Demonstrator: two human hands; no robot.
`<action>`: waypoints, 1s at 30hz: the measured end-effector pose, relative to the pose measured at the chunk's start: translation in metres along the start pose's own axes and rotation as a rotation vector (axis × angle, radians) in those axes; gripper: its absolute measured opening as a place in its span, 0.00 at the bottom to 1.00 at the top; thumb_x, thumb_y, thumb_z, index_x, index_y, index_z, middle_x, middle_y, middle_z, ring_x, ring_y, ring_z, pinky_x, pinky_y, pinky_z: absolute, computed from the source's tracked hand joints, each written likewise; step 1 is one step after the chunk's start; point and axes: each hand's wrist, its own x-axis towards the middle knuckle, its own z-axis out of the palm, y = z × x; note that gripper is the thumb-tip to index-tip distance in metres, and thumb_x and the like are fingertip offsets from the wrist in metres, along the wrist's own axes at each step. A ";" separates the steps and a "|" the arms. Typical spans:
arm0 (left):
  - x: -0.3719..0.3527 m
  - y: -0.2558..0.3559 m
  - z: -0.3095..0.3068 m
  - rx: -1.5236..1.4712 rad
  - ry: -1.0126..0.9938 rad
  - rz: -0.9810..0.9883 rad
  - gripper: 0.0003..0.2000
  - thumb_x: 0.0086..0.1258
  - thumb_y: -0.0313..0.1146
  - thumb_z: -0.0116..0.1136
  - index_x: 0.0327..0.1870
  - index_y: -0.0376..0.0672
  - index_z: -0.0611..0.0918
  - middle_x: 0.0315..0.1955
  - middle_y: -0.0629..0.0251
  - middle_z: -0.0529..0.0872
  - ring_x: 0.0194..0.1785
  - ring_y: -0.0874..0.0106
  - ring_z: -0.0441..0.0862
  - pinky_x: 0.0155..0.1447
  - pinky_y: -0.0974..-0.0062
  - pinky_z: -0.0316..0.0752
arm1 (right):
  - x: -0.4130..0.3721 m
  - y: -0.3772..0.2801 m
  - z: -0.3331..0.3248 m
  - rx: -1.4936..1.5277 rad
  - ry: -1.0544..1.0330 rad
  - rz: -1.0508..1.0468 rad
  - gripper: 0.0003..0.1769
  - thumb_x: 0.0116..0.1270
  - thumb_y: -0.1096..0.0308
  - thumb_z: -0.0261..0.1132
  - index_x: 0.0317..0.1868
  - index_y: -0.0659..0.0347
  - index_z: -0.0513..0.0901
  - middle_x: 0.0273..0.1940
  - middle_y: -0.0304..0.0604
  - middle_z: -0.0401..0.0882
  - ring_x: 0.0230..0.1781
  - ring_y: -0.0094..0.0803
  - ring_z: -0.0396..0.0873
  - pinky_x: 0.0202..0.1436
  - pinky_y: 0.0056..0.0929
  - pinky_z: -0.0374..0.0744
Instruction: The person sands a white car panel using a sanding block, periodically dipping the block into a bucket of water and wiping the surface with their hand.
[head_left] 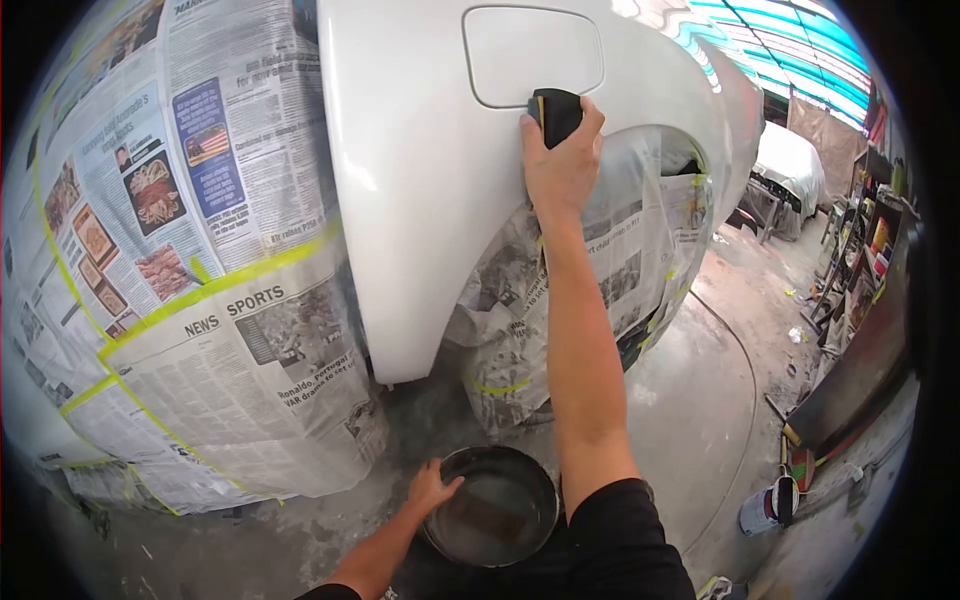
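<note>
My right hand (563, 172) is closed around a black sanding block (561, 116), which has a thin yellowish layer along its left edge. The block is against the white car body panel (410, 150), just below the fuel door (535, 55) and above the wheel arch. Lower down, my left hand (432, 490) grips the left rim of a round black basin (549, 486), thumb over the edge. Murky water seems to fill the basin, with a dark rectangular shape in it that I cannot make out clearly.
Newspaper (230, 330) taped with yellow-green tape covers the car at left, and more newspaper (610, 250) fills the wheel arch. A hose or cord (745, 350) curves over the concrete floor. At right stand a bucket (762, 508), cluttered shelves (880, 235) and another covered car (792, 160).
</note>
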 end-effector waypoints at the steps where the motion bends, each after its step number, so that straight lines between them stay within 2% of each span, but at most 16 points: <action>1: 0.001 0.000 0.002 0.007 0.003 -0.013 0.39 0.65 0.59 0.72 0.66 0.35 0.77 0.56 0.38 0.85 0.59 0.42 0.85 0.62 0.50 0.81 | -0.001 0.001 0.002 -0.011 0.011 0.000 0.42 0.68 0.62 0.75 0.78 0.57 0.64 0.58 0.61 0.79 0.63 0.55 0.77 0.65 0.51 0.75; 3: 0.001 0.000 0.004 -0.001 -0.003 -0.016 0.39 0.65 0.59 0.72 0.66 0.35 0.77 0.57 0.38 0.84 0.60 0.42 0.85 0.63 0.50 0.81 | -0.006 0.002 0.007 -0.034 0.030 -0.004 0.40 0.69 0.63 0.75 0.77 0.58 0.68 0.59 0.60 0.80 0.63 0.55 0.77 0.64 0.50 0.75; 6: 0.003 0.001 0.001 -0.034 -0.012 0.000 0.40 0.65 0.60 0.71 0.67 0.35 0.76 0.58 0.38 0.84 0.60 0.42 0.84 0.64 0.51 0.81 | -0.032 0.012 0.003 -0.116 -0.011 -0.306 0.37 0.67 0.63 0.77 0.75 0.55 0.75 0.56 0.55 0.82 0.58 0.51 0.80 0.60 0.48 0.76; 9: 0.003 0.002 0.003 -0.012 -0.016 -0.006 0.41 0.64 0.60 0.72 0.68 0.35 0.76 0.58 0.39 0.84 0.60 0.43 0.85 0.64 0.51 0.81 | -0.081 0.008 -0.007 -0.159 -0.155 -0.711 0.34 0.66 0.63 0.78 0.73 0.52 0.81 0.52 0.53 0.83 0.52 0.52 0.83 0.54 0.47 0.80; 11: 0.006 -0.004 0.009 0.021 -0.016 -0.002 0.41 0.64 0.60 0.72 0.69 0.35 0.75 0.57 0.39 0.84 0.59 0.43 0.85 0.64 0.51 0.81 | -0.054 -0.005 -0.001 -0.211 -0.132 -0.765 0.36 0.65 0.60 0.78 0.75 0.49 0.80 0.51 0.52 0.83 0.50 0.49 0.83 0.51 0.45 0.80; 12: 0.007 -0.004 0.009 0.014 -0.021 -0.006 0.41 0.64 0.60 0.72 0.68 0.36 0.75 0.56 0.39 0.85 0.59 0.42 0.85 0.64 0.51 0.82 | -0.035 -0.015 0.006 -0.236 -0.122 -0.790 0.38 0.65 0.59 0.78 0.76 0.47 0.79 0.50 0.51 0.83 0.49 0.47 0.83 0.50 0.44 0.80; 13: 0.006 -0.001 0.005 0.008 -0.030 -0.014 0.41 0.64 0.60 0.72 0.68 0.36 0.75 0.56 0.39 0.85 0.59 0.42 0.85 0.63 0.51 0.82 | -0.012 -0.026 0.021 -0.225 -0.058 -0.806 0.39 0.62 0.57 0.80 0.74 0.44 0.79 0.48 0.48 0.81 0.45 0.43 0.82 0.41 0.43 0.78; 16: 0.002 0.003 0.005 -0.017 -0.009 -0.027 0.40 0.64 0.59 0.73 0.68 0.36 0.76 0.56 0.38 0.85 0.58 0.41 0.86 0.62 0.50 0.82 | 0.016 -0.064 0.044 -0.374 0.027 -0.652 0.36 0.68 0.57 0.75 0.76 0.46 0.76 0.44 0.51 0.80 0.42 0.47 0.82 0.42 0.45 0.78; 19: -0.002 0.006 0.001 -0.032 -0.020 -0.052 0.39 0.64 0.58 0.73 0.67 0.36 0.76 0.55 0.38 0.85 0.58 0.41 0.86 0.61 0.50 0.82 | -0.039 -0.064 0.040 -0.292 -0.027 -0.589 0.36 0.68 0.58 0.74 0.76 0.46 0.76 0.42 0.52 0.79 0.42 0.47 0.82 0.42 0.47 0.79; 21: 0.001 0.008 -0.005 -0.045 -0.031 -0.060 0.38 0.65 0.57 0.73 0.66 0.35 0.77 0.55 0.37 0.85 0.58 0.41 0.86 0.61 0.49 0.82 | -0.107 -0.037 0.038 -0.245 -0.032 -0.855 0.27 0.71 0.66 0.68 0.71 0.46 0.82 0.47 0.55 0.84 0.39 0.47 0.85 0.37 0.46 0.79; 22: 0.000 0.008 -0.006 -0.054 -0.032 -0.063 0.37 0.65 0.56 0.73 0.66 0.35 0.77 0.55 0.37 0.84 0.58 0.41 0.86 0.61 0.49 0.82 | -0.143 -0.025 0.034 -0.239 -0.045 -0.945 0.25 0.72 0.69 0.65 0.69 0.45 0.84 0.50 0.55 0.85 0.38 0.43 0.85 0.33 0.43 0.77; 23: -0.001 0.008 -0.005 -0.063 -0.031 -0.068 0.37 0.65 0.56 0.73 0.65 0.35 0.77 0.55 0.37 0.84 0.57 0.41 0.86 0.61 0.49 0.82 | -0.145 -0.028 0.029 -0.255 -0.076 -0.970 0.25 0.72 0.68 0.64 0.69 0.44 0.84 0.48 0.52 0.85 0.37 0.42 0.84 0.34 0.42 0.77; 26: -0.004 0.004 0.000 -0.059 0.029 -0.043 0.36 0.65 0.56 0.73 0.65 0.36 0.77 0.55 0.38 0.84 0.57 0.40 0.86 0.60 0.49 0.82 | -0.094 -0.060 0.044 -0.371 -0.036 -0.984 0.26 0.72 0.65 0.66 0.70 0.44 0.82 0.42 0.48 0.82 0.35 0.41 0.81 0.35 0.41 0.76; 28: -0.003 0.001 0.002 -0.064 0.013 -0.057 0.36 0.65 0.55 0.73 0.65 0.37 0.77 0.54 0.38 0.84 0.57 0.41 0.86 0.60 0.49 0.82 | -0.021 -0.095 0.066 -0.388 0.078 -0.742 0.29 0.72 0.61 0.69 0.72 0.47 0.78 0.40 0.49 0.79 0.35 0.43 0.80 0.36 0.45 0.76; 30: -0.008 0.003 0.002 -0.070 0.001 -0.081 0.35 0.65 0.54 0.73 0.65 0.37 0.77 0.54 0.39 0.84 0.57 0.41 0.86 0.60 0.49 0.82 | -0.020 -0.095 0.069 -0.288 0.058 -0.735 0.31 0.72 0.60 0.70 0.74 0.49 0.76 0.41 0.51 0.80 0.35 0.44 0.80 0.36 0.46 0.77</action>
